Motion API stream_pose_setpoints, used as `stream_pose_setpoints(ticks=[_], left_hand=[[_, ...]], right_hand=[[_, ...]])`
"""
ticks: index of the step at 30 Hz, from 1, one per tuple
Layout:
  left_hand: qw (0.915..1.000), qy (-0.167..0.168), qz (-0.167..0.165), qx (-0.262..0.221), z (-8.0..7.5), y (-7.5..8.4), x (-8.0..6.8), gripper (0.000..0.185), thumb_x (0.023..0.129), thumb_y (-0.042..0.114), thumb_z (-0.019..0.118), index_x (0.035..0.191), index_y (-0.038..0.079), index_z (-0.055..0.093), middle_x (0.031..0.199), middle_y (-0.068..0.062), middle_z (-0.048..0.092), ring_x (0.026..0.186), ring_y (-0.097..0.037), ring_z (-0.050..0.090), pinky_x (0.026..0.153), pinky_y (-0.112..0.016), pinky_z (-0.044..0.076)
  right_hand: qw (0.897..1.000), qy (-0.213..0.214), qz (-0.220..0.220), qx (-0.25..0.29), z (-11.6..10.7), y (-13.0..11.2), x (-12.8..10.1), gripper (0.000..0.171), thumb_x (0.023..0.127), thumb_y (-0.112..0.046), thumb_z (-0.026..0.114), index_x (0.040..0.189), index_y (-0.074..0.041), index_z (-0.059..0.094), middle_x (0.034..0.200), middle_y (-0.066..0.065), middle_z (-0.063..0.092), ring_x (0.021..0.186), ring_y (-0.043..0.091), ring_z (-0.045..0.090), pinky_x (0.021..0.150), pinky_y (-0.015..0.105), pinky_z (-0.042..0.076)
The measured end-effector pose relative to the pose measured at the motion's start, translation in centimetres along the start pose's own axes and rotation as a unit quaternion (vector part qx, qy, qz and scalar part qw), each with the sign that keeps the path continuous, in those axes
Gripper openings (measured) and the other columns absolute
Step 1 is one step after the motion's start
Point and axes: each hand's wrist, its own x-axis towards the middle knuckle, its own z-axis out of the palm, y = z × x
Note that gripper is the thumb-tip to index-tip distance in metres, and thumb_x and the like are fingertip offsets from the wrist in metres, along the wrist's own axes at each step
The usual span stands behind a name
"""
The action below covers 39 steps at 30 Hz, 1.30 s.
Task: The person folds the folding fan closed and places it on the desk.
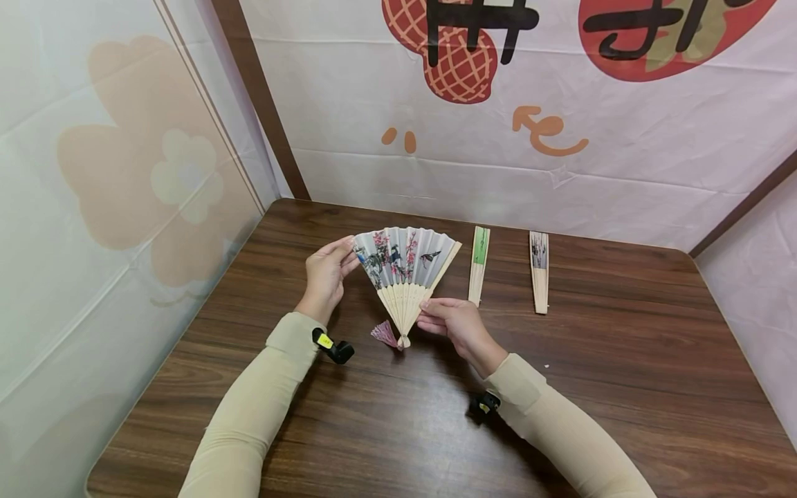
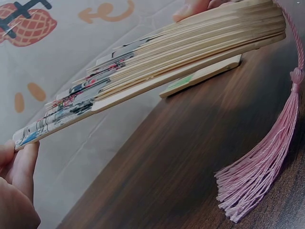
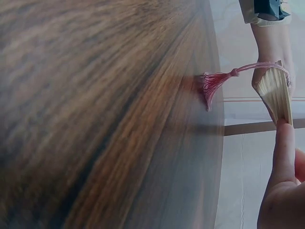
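A paper folding fan (image 1: 403, 266) with bamboo ribs and painted flowers and birds is partly spread above the wooden table (image 1: 398, 415). My left hand (image 1: 326, 277) pinches its left outer edge (image 2: 28, 136). My right hand (image 1: 453, 321) holds the ribs (image 3: 277, 93) near the pivot. A pink tassel (image 1: 384, 333) hangs from the pivot and its fringe (image 2: 252, 183) touches the table. The tassel (image 3: 213, 83) also shows in the right wrist view.
Two closed fans lie on the table behind: one with a green face (image 1: 479, 265), its end (image 2: 200, 78) showing under the open fan, and one with a dark picture (image 1: 539, 271). Printed cloth walls (image 1: 560, 138) enclose the table on three sides.
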Motion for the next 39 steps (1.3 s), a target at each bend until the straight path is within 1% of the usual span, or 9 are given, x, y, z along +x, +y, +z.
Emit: stream_pose_setpoints(ticks=[4, 15, 20, 22, 25, 29, 33, 36, 39], left_hand=[[1.0000, 0.000, -0.002, 0.008, 0.14, -0.18, 0.01, 0.022, 0.094, 0.002, 0.066, 0.079, 0.015, 0.076, 0.075, 0.003, 0.075, 0.066, -0.006, 0.071, 0.065, -0.019, 0.063], [0.9997, -0.014, -0.008, 0.017, 0.24, -0.55, 0.26, 0.024, 0.094, 0.001, 0.066, 0.078, 0.016, 0.076, 0.073, 0.004, 0.075, 0.066, -0.007, 0.071, 0.064, -0.020, 0.063], [0.9993, -0.022, -0.012, 0.026, 0.20, -0.66, 0.29, 0.025, 0.094, 0.002, 0.066, 0.077, 0.017, 0.076, 0.072, 0.004, 0.075, 0.064, -0.006, 0.070, 0.063, -0.019, 0.062], [0.9992, -0.025, -0.014, 0.028, 0.18, -0.63, 0.28, 0.025, 0.094, 0.003, 0.066, 0.077, 0.017, 0.076, 0.073, 0.004, 0.075, 0.064, -0.006, 0.070, 0.063, -0.019, 0.062], [0.9990, -0.027, -0.014, 0.031, 0.21, -0.58, 0.21, 0.023, 0.094, 0.003, 0.066, 0.078, 0.017, 0.076, 0.073, 0.004, 0.075, 0.065, -0.006, 0.071, 0.063, -0.019, 0.062], [0.9988, -0.034, -0.015, 0.033, 0.31, -0.62, 0.13, 0.023, 0.094, 0.003, 0.066, 0.079, 0.016, 0.076, 0.074, 0.003, 0.076, 0.065, -0.007, 0.072, 0.063, -0.019, 0.063], [0.9985, -0.037, -0.018, 0.036, 0.34, -0.78, 0.13, 0.021, 0.094, 0.003, 0.067, 0.080, 0.016, 0.076, 0.074, 0.003, 0.076, 0.065, -0.007, 0.071, 0.063, -0.020, 0.063], [0.9985, -0.035, -0.016, 0.040, 0.30, -0.93, 0.19, 0.020, 0.094, 0.003, 0.067, 0.080, 0.015, 0.076, 0.073, 0.003, 0.075, 0.064, -0.007, 0.071, 0.063, -0.020, 0.063], [0.9985, -0.037, -0.016, 0.038, 0.29, -1.01, 0.24, 0.020, 0.094, 0.003, 0.067, 0.081, 0.015, 0.076, 0.074, 0.003, 0.076, 0.065, -0.007, 0.072, 0.064, -0.020, 0.063]], right_hand=[[1.000, -0.010, 0.001, -0.004, -0.03, 0.06, 0.04, 0.012, 0.095, 0.005, 0.059, 0.103, 0.011, 0.066, 0.071, 0.002, 0.072, 0.067, 0.013, 0.072, 0.071, 0.026, 0.065], [1.000, -0.014, 0.009, -0.012, 0.10, 0.15, -0.12, 0.010, 0.094, 0.006, 0.060, 0.096, 0.006, 0.069, 0.070, 0.003, 0.072, 0.067, 0.013, 0.072, 0.070, 0.027, 0.065], [0.999, -0.025, 0.008, -0.022, 0.31, 0.23, -0.28, 0.012, 0.095, 0.006, 0.059, 0.102, 0.011, 0.067, 0.071, 0.002, 0.072, 0.067, 0.013, 0.072, 0.070, 0.027, 0.065], [0.999, -0.030, 0.007, -0.024, 0.34, 0.26, -0.31, 0.012, 0.095, 0.006, 0.059, 0.102, 0.011, 0.067, 0.071, 0.002, 0.072, 0.067, 0.012, 0.072, 0.071, 0.027, 0.065], [0.999, -0.027, 0.009, -0.022, 0.36, 0.35, -0.23, 0.010, 0.095, 0.006, 0.059, 0.094, 0.005, 0.069, 0.071, 0.002, 0.072, 0.066, 0.013, 0.072, 0.070, 0.027, 0.065], [0.999, -0.030, 0.012, -0.023, 0.28, 0.60, -0.08, 0.013, 0.095, 0.006, 0.058, 0.091, 0.003, 0.070, 0.072, 0.002, 0.072, 0.066, 0.012, 0.072, 0.069, 0.027, 0.065], [0.999, -0.035, 0.015, -0.030, 0.25, 0.71, -0.16, 0.011, 0.096, 0.006, 0.057, 0.099, 0.008, 0.068, 0.072, 0.001, 0.072, 0.066, 0.012, 0.072, 0.070, 0.026, 0.065], [0.999, -0.036, 0.015, -0.033, 0.26, 0.71, -0.24, 0.013, 0.096, 0.006, 0.058, 0.104, 0.012, 0.066, 0.072, 0.001, 0.072, 0.067, 0.012, 0.072, 0.070, 0.026, 0.065], [0.999, -0.037, 0.017, -0.035, 0.24, 0.72, -0.26, 0.015, 0.096, 0.006, 0.058, 0.106, 0.013, 0.066, 0.073, 0.001, 0.072, 0.067, 0.012, 0.072, 0.070, 0.026, 0.065]])
